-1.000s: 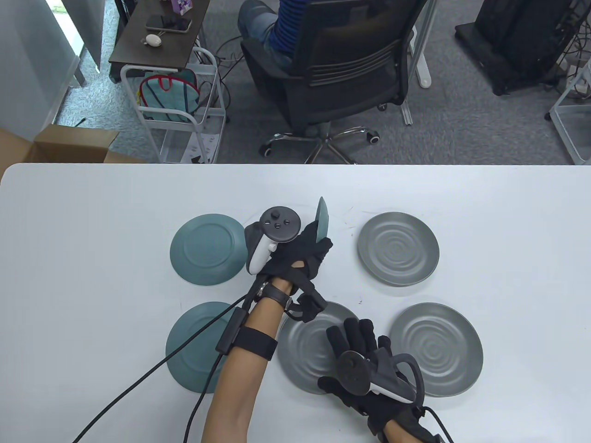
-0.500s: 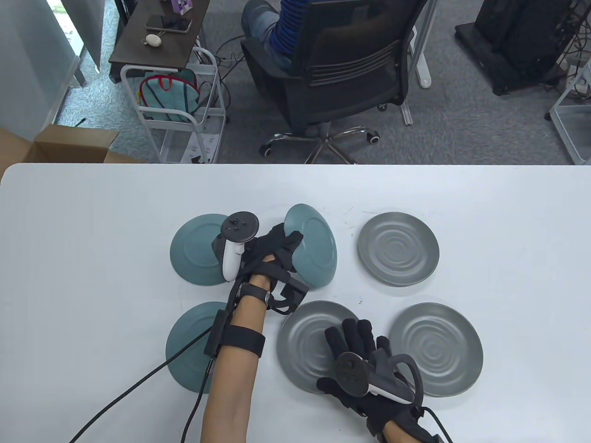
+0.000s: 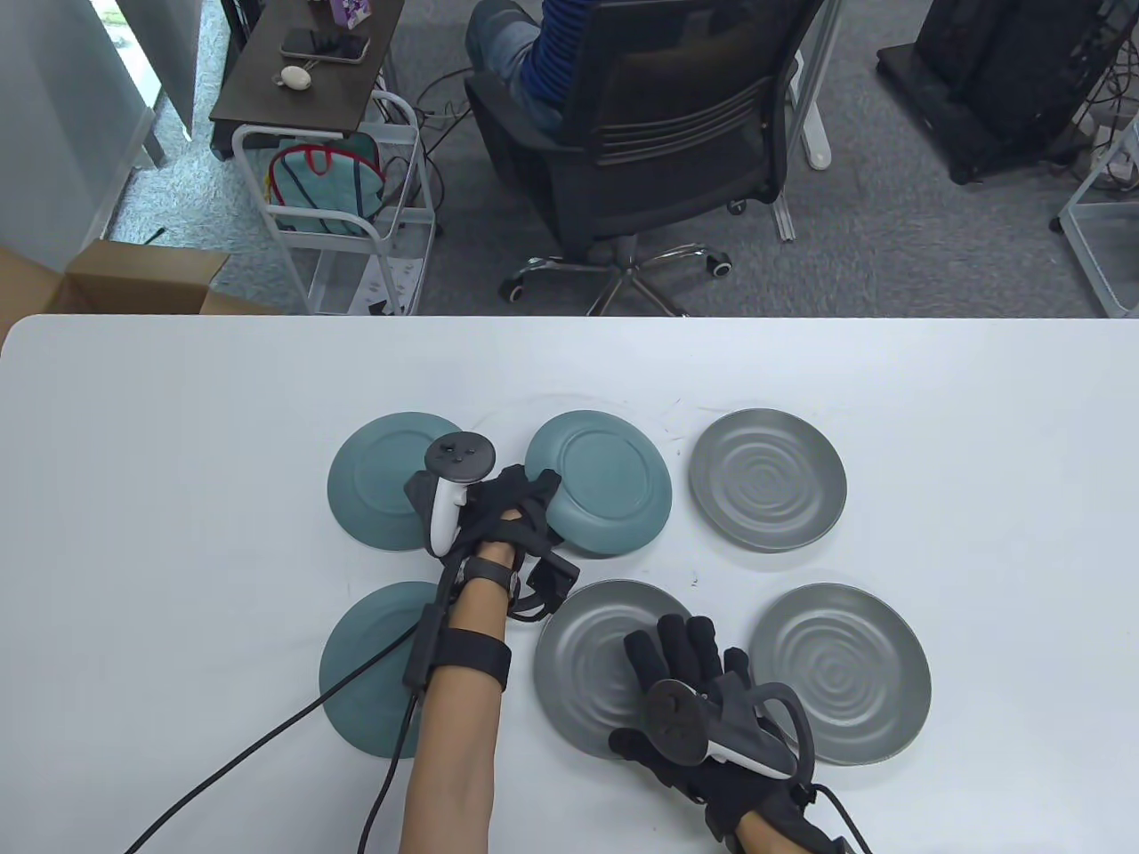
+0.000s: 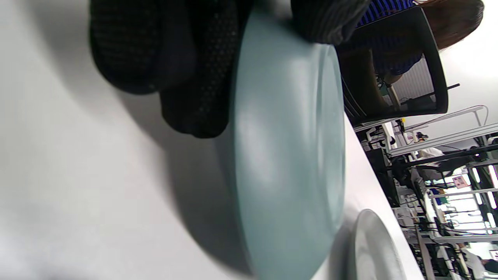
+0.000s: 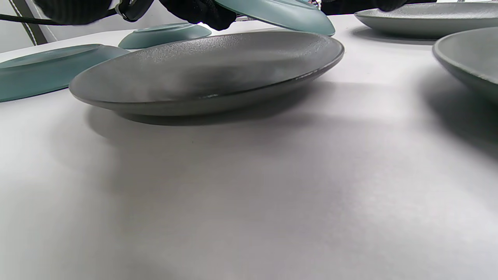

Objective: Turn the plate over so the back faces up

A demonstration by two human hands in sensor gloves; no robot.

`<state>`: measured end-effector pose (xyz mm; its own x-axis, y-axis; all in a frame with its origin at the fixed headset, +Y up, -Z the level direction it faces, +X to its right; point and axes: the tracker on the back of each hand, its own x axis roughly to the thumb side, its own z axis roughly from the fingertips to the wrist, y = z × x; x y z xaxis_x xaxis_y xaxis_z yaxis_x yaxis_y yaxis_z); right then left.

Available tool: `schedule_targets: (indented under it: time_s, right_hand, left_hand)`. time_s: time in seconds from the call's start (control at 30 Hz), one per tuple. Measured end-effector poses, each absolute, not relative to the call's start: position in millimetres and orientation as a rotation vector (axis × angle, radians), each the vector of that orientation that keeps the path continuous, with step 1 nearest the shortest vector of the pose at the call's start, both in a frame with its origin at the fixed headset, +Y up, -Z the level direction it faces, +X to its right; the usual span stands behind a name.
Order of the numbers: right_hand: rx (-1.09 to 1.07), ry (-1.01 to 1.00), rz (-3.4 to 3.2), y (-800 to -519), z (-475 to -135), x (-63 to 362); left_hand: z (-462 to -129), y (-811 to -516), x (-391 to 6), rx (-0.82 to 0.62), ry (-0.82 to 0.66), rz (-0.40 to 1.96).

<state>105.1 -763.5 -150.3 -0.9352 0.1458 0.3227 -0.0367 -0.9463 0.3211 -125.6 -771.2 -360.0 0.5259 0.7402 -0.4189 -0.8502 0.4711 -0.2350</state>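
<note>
A teal plate (image 3: 605, 480) lies back up in the middle of the far row, its left side still slightly raised. My left hand (image 3: 541, 495) grips its left rim. In the left wrist view the fingers (image 4: 194, 77) are under the plate (image 4: 288, 155) and the thumb (image 4: 327, 19) is on top. My right hand (image 3: 681, 642) rests flat, fingers spread, on a grey plate (image 3: 587, 676) that lies face up in the near row. That grey plate (image 5: 206, 74) fills the right wrist view, with the teal plate (image 5: 280, 11) tilted behind it.
Two more teal plates lie back up at the far left (image 3: 387, 480) and near left (image 3: 365, 667). Two grey plates lie face up at the far right (image 3: 767, 479) and near right (image 3: 841, 673). A cable (image 3: 267, 738) trails from my left forearm. An office chair (image 3: 650, 133) stands beyond the table.
My left hand has turned the teal plate from standing on edge over to back up and lowered it almost flat on the table. My right hand has stayed on the grey plate.
</note>
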Motion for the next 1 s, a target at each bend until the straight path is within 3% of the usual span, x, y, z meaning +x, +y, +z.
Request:
schedule_targets:
  time_s: [1.0]
  right_hand:
    - [0.552, 0.478, 2.967, -764, -150, 102]
  left_hand:
    - [-363, -765, -108, -0.376, 0.311, 0.38]
